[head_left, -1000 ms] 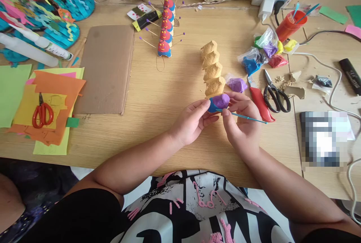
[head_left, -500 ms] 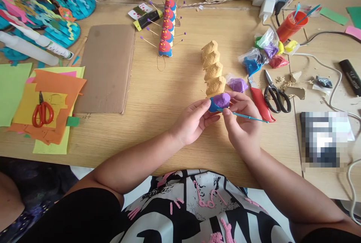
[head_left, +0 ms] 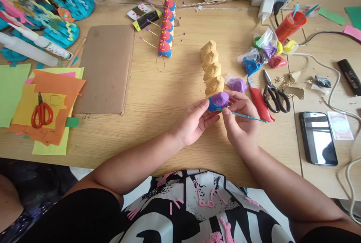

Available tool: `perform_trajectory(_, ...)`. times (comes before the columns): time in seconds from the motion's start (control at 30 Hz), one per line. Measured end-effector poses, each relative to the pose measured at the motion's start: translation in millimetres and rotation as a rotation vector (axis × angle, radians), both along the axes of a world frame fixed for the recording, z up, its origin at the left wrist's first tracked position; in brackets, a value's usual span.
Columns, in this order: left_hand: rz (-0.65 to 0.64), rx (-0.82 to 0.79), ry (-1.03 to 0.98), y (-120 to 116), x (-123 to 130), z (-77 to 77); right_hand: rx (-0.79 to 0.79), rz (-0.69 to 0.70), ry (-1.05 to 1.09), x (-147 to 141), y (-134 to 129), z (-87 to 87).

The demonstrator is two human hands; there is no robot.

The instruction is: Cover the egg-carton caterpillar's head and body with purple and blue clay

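Observation:
A yellow-tan egg carton strip [head_left: 213,71] lies lengthwise in front of me, its near cup covered with purple clay [head_left: 220,99] above and blue clay [head_left: 212,104] around the lower side. My left hand [head_left: 190,121] grips that near cup, thumb on the blue clay. Pinched in my right hand [head_left: 242,123] is a thin blue modelling tool [head_left: 248,116], its tip against the lower edge of the cup. The right fingers also touch the cup's far side. A bag of purple clay [head_left: 237,84] lies just beyond them.
A finished-looking red and blue caterpillar [head_left: 166,29] stands farther back. To the right are black scissors [head_left: 276,96], a red utility knife [head_left: 261,104], clay bags [head_left: 252,64], an orange cup [head_left: 290,27] and a phone [head_left: 318,138]. Cardboard [head_left: 105,66] and red scissors [head_left: 42,113] lie left.
Both hands keep nearly the same pose around the clay-covered cup and the tool. The whole view has shifted very slightly.

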State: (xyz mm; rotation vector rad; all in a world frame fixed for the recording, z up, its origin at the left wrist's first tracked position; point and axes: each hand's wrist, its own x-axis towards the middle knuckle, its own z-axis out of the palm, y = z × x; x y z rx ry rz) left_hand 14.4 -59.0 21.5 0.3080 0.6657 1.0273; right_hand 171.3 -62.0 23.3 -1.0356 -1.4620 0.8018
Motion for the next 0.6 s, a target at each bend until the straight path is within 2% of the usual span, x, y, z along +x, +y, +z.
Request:
perform_trajectory(0.3, -0.012, -0.002, 0.0, 0.1, -0.5, 1.4, -0.034, -0.014, 0.037, 0.1, -0.7, -1.7)
perform_trajectory(0.6, -0.031, 0.041, 0.025, -0.4, -0.4, 3.1, 0.013, -0.028, 0.015, -0.1, -0.2, -2.4)
